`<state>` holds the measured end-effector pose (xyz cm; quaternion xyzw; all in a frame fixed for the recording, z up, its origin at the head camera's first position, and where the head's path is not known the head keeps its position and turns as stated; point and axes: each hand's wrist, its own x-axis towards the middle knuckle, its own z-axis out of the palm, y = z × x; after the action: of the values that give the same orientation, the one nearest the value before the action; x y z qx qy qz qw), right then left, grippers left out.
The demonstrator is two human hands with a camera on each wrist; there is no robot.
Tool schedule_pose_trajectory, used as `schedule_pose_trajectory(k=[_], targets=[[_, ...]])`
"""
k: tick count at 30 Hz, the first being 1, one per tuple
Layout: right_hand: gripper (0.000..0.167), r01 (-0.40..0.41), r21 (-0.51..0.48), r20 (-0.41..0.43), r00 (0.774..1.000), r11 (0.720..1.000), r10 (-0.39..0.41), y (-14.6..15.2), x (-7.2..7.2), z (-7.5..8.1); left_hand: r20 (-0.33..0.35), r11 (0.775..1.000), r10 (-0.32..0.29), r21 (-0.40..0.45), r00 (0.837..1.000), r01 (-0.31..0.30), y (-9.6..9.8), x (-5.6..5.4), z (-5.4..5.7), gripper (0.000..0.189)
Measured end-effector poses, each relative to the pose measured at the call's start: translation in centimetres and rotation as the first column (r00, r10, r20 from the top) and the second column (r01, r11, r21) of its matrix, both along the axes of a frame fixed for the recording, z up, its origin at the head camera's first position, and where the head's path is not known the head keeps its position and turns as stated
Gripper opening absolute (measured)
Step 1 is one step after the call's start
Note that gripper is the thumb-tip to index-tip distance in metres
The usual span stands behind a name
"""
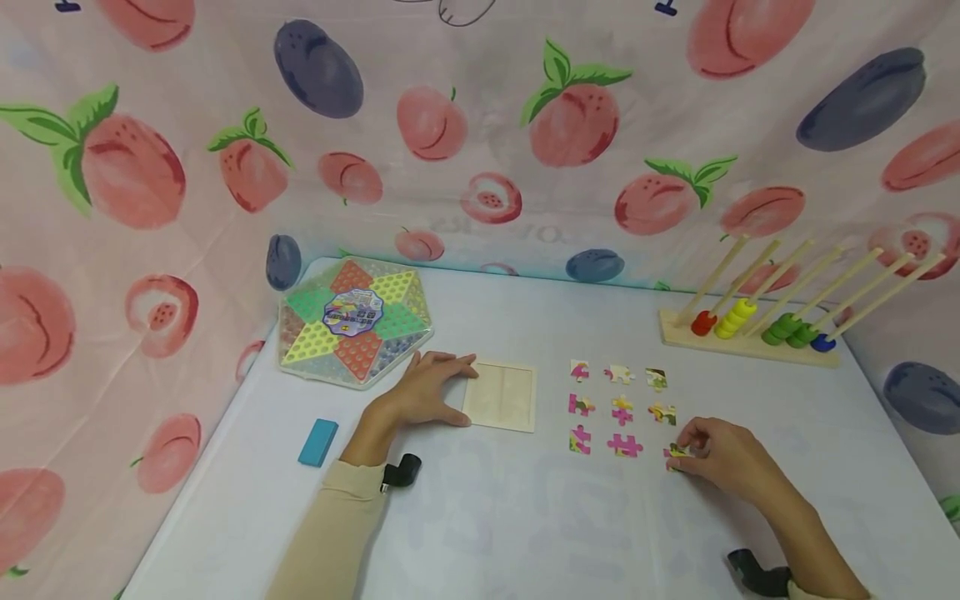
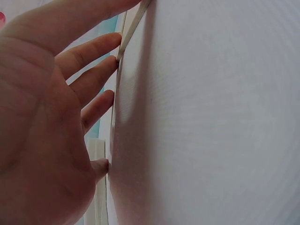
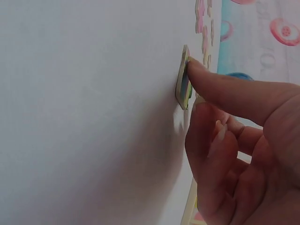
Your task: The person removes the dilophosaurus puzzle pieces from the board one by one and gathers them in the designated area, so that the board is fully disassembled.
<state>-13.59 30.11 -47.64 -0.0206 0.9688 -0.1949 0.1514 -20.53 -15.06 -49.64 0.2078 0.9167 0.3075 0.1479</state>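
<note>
My left hand rests at the left side of a square wooden puzzle tray, its thumb by the near left corner and a fingertip by the far one. In the left wrist view, the fingers of this hand are spread and fairly straight. At the near right end of the puzzle pieces, my right hand pinches a colourful jigsaw piece. The right wrist view shows that piece tipped up, with the thumb on its face and the index finger at its lower edge. Several pink, yellow and green pieces lie in rows between the hands.
A star-patterned board game lies at the back left, a blue block nearer on the left. An abacus-like wooden rack with upright rods and coloured beads stands at the back right. A fruit-print curtain closes off the back.
</note>
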Motion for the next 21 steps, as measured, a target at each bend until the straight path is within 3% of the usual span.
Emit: schedule_pose_trajectory(k=[21], targets=[[0.030, 0.027, -0.036, 0.012, 1.000, 0.999, -0.027, -0.34, 0.32, -0.17, -0.025, 0.999, -0.014, -0.029, 1.000, 0.013, 0.02, -0.05, -0.03, 0.069]])
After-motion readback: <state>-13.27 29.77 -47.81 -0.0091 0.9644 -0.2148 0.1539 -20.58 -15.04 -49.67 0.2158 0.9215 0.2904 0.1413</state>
